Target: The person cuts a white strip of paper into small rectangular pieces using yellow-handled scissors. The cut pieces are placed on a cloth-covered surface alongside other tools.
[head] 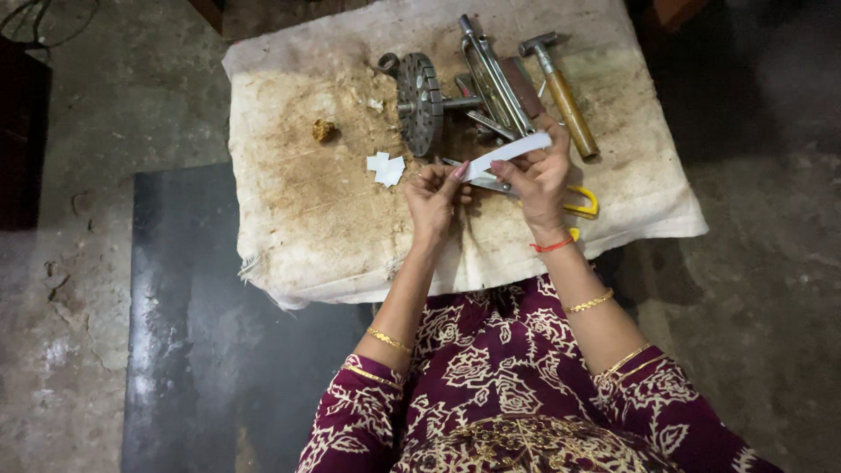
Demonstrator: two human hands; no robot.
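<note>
Over a stained cloth-covered low table (pixel 289 201), both my hands hold one white paper strip (pixel 512 151). My right hand (pixel 539 180) pinches the strip near its middle, and my left hand (pixel 434 197) grips its lower left end with the fingertips. The strip slants up to the right. Beneath my hands lie scissors with yellow handles (pixel 583 206), partly hidden by my right hand. Small white paper scraps (pixel 386 167) rest on the cloth just left of my left hand.
At the back of the cloth are a slotted round metal rotor on a shaft (pixel 419 102), several long metal tools (pixel 495 83) and a wooden-handled hammer (pixel 565 92). A small brown lump (pixel 323 130) lies at the left. A dark mat (pixel 219 350) covers the concrete floor.
</note>
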